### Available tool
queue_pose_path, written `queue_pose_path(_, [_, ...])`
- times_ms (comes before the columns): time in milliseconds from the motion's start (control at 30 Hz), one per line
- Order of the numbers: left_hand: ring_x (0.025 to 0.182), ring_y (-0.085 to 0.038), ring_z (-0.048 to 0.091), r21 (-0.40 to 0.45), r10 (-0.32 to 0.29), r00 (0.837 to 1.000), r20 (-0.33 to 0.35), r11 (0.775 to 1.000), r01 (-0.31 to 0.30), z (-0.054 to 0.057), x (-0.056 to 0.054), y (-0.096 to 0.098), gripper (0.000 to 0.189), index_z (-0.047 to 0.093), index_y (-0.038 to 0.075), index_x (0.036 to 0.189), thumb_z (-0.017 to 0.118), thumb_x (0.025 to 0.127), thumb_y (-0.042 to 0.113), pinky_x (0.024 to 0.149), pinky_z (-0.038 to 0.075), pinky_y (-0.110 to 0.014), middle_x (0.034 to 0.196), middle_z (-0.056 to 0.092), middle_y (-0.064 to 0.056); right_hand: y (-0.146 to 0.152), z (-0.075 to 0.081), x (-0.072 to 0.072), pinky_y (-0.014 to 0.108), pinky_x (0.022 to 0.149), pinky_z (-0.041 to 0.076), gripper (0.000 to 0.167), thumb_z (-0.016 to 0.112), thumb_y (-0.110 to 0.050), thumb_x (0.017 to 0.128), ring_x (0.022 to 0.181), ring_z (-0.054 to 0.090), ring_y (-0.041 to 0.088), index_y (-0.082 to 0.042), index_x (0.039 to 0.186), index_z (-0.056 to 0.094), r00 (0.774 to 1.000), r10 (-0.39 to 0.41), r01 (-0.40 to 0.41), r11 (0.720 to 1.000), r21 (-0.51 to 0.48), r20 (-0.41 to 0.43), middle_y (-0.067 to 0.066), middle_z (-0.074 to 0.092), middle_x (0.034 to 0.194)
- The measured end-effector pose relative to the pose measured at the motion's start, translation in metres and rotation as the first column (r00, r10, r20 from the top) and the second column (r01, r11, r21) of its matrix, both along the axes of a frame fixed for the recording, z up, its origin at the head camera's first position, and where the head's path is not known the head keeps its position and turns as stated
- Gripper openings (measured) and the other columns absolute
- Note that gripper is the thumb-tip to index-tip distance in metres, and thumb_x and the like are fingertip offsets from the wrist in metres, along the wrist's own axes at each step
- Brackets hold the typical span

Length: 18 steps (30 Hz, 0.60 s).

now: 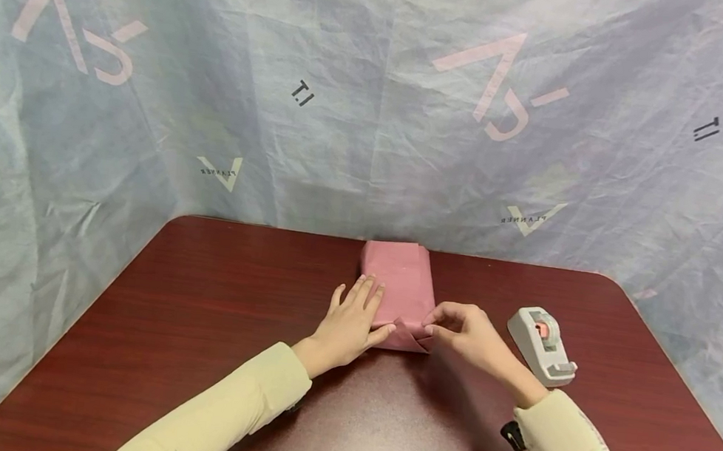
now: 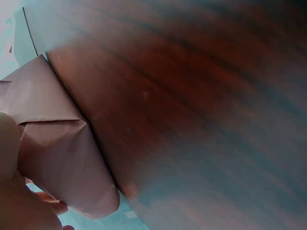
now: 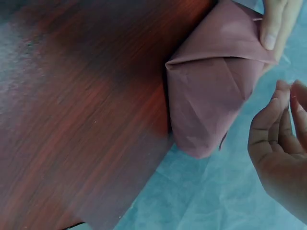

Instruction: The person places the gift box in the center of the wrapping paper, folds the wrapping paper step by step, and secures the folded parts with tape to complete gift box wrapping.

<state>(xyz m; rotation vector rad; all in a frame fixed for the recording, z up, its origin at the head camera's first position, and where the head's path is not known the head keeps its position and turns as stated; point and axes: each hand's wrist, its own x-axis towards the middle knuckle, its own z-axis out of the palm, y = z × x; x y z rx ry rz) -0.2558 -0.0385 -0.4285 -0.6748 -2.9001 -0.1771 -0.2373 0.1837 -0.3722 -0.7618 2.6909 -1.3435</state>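
Note:
A parcel wrapped in pink paper (image 1: 401,278) lies near the table's far edge, its folded end facing me. My left hand (image 1: 344,329) rests on its left side with fingers spread over the top and the thumb by the near-end folds. At the near right corner, the thumb and index finger of my right hand (image 1: 471,336) come together. A tiny clear glint between these fingertips in the right wrist view looks like a piece of tape (image 3: 291,83). The pointed folded flap (image 3: 211,48) shows in both wrist views.
To the right of my right hand stands a white tape dispenser (image 1: 543,347) with an orange-cored roll. The dark red wooden table (image 1: 226,299) spreads around the parcel. Behind and beside it hangs a printed grey cloth (image 1: 336,156).

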Motion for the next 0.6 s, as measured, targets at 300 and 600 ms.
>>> queue_pose_path(300, [0.141,-0.027,0.016,-0.011,-0.006,1.000,-0.011,1.000,0.005,0.000,0.000,-0.001,0.074,0.021,0.008,0.146,0.025,0.093,0.059,0.106,0.021,-0.054,0.151,0.018,-0.014,-0.015,-0.003,-0.011,0.023,0.061,0.048,0.004,0.063,0.000,0.081,0.065,0.062,0.020,-0.003,0.082,0.066,0.999,0.055,-0.054,0.997,0.063,-0.003,0.010,0.066,0.075])
queue_pose_path(600, [0.141,-0.027,0.013,-0.008,-0.008,1.000,0.013,1.000,0.008,0.001,0.000,0.000,0.074,0.019,0.008,0.146,0.023,0.093,0.059,0.107,0.020,-0.054,0.152,0.017,-0.014,-0.017,0.000,-0.018,0.021,0.060,0.044,0.010,0.062,0.004,0.079,0.064,0.052,0.004,-0.006,0.081,0.064,0.980,0.166,-0.146,0.974,0.171,-0.107,0.005,0.064,0.071])
